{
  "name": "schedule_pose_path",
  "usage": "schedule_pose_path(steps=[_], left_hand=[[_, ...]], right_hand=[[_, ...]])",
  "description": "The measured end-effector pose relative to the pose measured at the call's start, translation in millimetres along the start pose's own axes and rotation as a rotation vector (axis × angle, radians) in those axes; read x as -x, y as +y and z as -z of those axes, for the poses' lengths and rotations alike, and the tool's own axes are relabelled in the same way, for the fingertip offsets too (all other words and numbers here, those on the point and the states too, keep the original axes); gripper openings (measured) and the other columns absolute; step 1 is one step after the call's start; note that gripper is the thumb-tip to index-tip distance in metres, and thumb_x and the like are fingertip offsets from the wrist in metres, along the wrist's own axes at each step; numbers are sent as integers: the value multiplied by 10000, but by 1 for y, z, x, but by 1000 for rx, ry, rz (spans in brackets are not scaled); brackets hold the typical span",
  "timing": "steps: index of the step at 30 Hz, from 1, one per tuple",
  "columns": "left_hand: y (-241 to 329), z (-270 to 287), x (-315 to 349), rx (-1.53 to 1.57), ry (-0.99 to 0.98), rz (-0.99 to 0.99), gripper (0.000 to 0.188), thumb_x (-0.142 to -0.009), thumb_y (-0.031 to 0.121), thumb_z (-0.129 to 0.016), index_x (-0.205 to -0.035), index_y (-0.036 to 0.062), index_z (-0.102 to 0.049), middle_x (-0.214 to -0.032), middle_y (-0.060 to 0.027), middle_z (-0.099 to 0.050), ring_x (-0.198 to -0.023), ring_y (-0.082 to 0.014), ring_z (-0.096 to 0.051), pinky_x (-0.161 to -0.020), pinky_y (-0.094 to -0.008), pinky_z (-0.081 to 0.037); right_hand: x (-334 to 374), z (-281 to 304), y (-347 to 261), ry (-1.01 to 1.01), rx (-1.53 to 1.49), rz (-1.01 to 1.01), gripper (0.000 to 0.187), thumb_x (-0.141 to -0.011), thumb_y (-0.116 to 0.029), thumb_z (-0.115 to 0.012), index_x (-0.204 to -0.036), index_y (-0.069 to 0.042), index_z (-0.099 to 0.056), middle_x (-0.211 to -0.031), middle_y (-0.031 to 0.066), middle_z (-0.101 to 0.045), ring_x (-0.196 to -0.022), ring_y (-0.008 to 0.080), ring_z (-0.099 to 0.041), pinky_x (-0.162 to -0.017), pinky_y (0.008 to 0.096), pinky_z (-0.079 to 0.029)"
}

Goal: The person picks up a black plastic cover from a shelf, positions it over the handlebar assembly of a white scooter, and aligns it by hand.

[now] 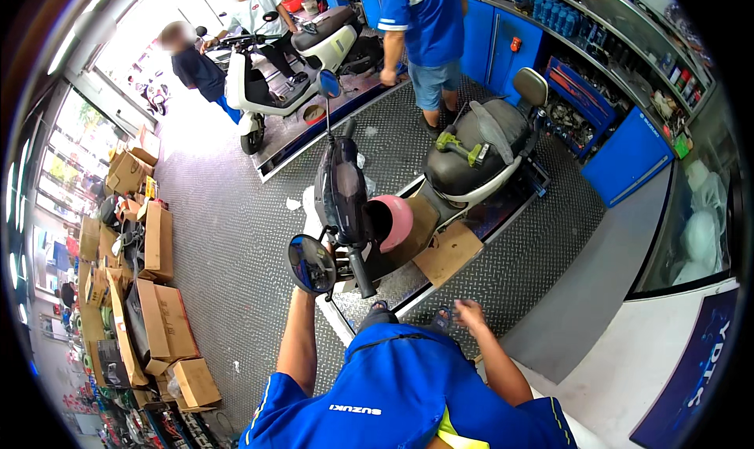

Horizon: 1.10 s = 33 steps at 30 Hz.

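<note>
A scooter stands in front of me, with its handlebar (345, 186) turned across my view and a round mirror (312, 263) at its near end. My left hand (305, 296) reaches up to the front of the scooter beside this mirror. The mirror and handlebar hide its fingers, so its grip does not show. My right hand (471, 315) hangs low in the air on the near side of the scooter, fingers loosely apart and nothing in them. A pink helmet or bucket-like shell (395, 223) rests behind the handlebar. On the dark seat (471, 154) lies a green power tool (462, 147).
A flat cardboard piece (448, 252) lies by the scooter's footboard. Cardboard boxes (169, 319) line the left side. Beyond stand a white scooter (271, 87) on a low platform, a person in blue (424, 25) and two other people. Blue cabinets (628, 154) run along the right.
</note>
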<state>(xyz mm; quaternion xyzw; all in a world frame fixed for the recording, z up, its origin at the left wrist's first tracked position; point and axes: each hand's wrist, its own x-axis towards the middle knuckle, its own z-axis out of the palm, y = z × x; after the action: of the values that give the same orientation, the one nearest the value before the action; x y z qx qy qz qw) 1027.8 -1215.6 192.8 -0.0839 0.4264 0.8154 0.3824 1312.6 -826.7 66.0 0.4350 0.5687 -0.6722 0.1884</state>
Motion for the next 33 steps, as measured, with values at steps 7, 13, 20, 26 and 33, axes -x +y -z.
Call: schedule_pose_path(steps=[7, 13, 20, 26, 33], left_hand=[[16, 13, 12, -87, -127, 4, 427, -1082, 278, -554, -1411, 9, -599, -1269, -176, -699, -1074, -289, -715, -967, -470, -608], [47, -18, 23, -570, -316, 122, 399, -1006, 105, -689, -1369, -19, -578, -1137, -86, -722, -999, -188, -698, -910, -351, -578], [56, -4, 1, -562, -417, 201, 356, -963, 117, -767, -1257, -35, -635, -1041, -68, -728, -940, -167, -685, -850, -320, -571], [77, -2, -7, -656, -452, 364, 386, -951, 175, -802, -1224, -42, -635, -1009, -77, -722, -885, -162, -688, -801, -320, -583], [71, 4, -17, -712, -433, 369, 313, -919, 128, -831, -1124, -45, -670, -894, -67, -716, -782, -158, -688, -714, -288, -583]], right_hand=[[17, -147, -72, -445, 33, 271, 506, -1033, -218, -671, -1479, -48, -500, -1191, 140, -706, -919, 217, -739, -752, 330, -622], [29, -251, -77, -702, -479, 658, 692, -961, -108, -707, -1583, -67, -406, -1329, 70, -640, -1184, 194, -631, -1072, 379, -519], [23, -306, -74, -315, -629, 492, 460, -1046, -255, -671, -1454, -140, -492, -1299, 26, -643, -1069, 168, -658, -897, 383, -564], [76, -335, -121, -104, -750, 480, 205, -1067, -188, -631, -1263, -134, -652, -1143, 9, -706, -1017, 125, -671, -843, 328, -543], [99, -350, -156, -60, -854, 455, 263, -1062, -157, -628, -1317, -96, -651, -1203, 23, -708, -1092, 136, -660, -967, 316, -514]])
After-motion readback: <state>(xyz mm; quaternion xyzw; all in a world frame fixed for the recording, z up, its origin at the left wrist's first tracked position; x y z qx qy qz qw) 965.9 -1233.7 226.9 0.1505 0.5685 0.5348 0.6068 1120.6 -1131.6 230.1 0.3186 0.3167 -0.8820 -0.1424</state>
